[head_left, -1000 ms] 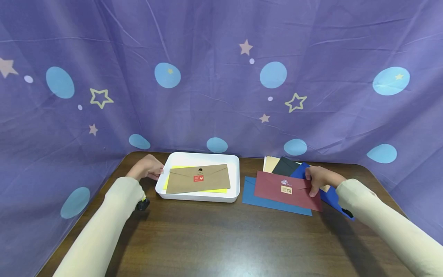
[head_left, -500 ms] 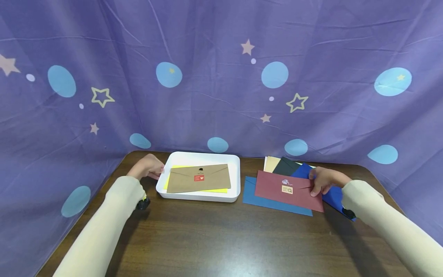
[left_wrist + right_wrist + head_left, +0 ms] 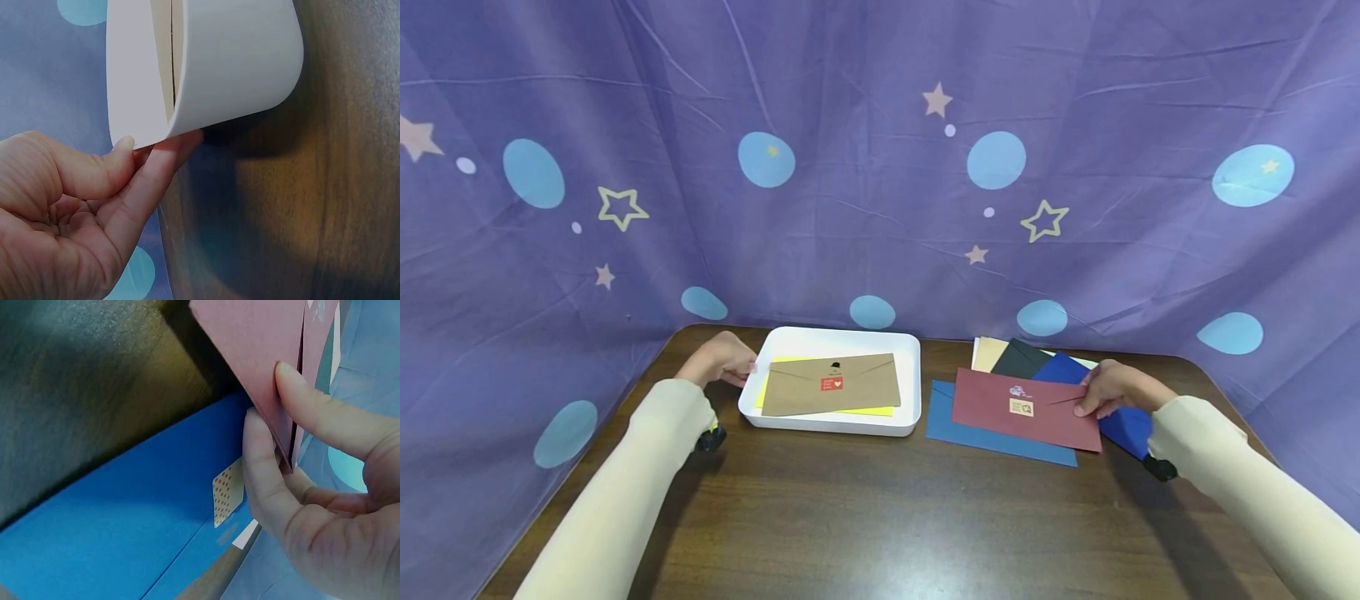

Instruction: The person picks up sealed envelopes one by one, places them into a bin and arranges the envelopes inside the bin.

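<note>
Pinching the right end of the red envelope (image 3: 1048,415), our right hand (image 3: 1120,389) is holding it over the lighter blue envelope (image 3: 962,433), to the right of the white tray (image 3: 831,425). Its long side is running left to right, with the right end slanting toward us. Our left hand (image 3: 724,361) is pinching the tray's rim. Inside, a brown envelope (image 3: 865,383) is lying on a yellow envelope (image 3: 874,412), both pointing left to right.
</note>
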A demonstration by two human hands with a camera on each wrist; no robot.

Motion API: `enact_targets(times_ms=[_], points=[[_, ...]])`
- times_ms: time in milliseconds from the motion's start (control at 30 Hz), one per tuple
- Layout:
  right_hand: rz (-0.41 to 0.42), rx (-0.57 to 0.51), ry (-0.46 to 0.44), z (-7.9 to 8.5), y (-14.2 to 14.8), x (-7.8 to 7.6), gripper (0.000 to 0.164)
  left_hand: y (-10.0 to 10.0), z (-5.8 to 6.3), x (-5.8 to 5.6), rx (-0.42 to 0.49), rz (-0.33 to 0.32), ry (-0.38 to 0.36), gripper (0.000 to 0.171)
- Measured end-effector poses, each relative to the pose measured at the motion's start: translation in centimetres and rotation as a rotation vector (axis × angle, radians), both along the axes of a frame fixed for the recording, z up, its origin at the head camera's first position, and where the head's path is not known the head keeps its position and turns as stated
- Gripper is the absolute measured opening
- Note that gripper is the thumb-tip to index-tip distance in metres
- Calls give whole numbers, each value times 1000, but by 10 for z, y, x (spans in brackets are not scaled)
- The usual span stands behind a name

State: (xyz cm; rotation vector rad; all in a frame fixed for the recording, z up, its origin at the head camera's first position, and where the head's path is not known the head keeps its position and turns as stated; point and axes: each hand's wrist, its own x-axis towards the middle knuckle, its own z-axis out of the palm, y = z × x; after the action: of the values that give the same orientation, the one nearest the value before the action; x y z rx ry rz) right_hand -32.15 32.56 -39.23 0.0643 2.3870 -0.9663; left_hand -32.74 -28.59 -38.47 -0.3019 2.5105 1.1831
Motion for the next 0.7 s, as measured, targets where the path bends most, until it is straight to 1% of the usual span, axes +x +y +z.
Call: enact_targets(times_ms=[100, 200, 333, 400, 467, 533, 633, 700], points=[[-40, -26, -5, 0, 1, 1, 46, 0, 0, 1, 8, -5, 5, 9], [-80, -54, -11, 1, 3, 2, 50, 0, 1, 2, 14, -10, 16, 13], [-102, -85, -17, 2, 8, 4, 52, 0, 0, 2, 12, -12, 21, 14], [-124, -126, -26, 1, 11, 5, 47, 0, 0, 2, 14, -12, 19, 12], [-152, -173, -39, 0, 13, 5, 30, 0, -1, 2, 13, -14, 19, 12], [-179, -226, -60, -1, 16, 5, 18, 0, -1, 2, 12, -15, 20, 13], [-200, -296, -97, -4, 19, 5, 9, 0, 0, 1, 6, -13, 19, 14], [-209, -349, -128, -5, 21, 5, 8, 0, 0, 1, 4, -14, 17, 13]])
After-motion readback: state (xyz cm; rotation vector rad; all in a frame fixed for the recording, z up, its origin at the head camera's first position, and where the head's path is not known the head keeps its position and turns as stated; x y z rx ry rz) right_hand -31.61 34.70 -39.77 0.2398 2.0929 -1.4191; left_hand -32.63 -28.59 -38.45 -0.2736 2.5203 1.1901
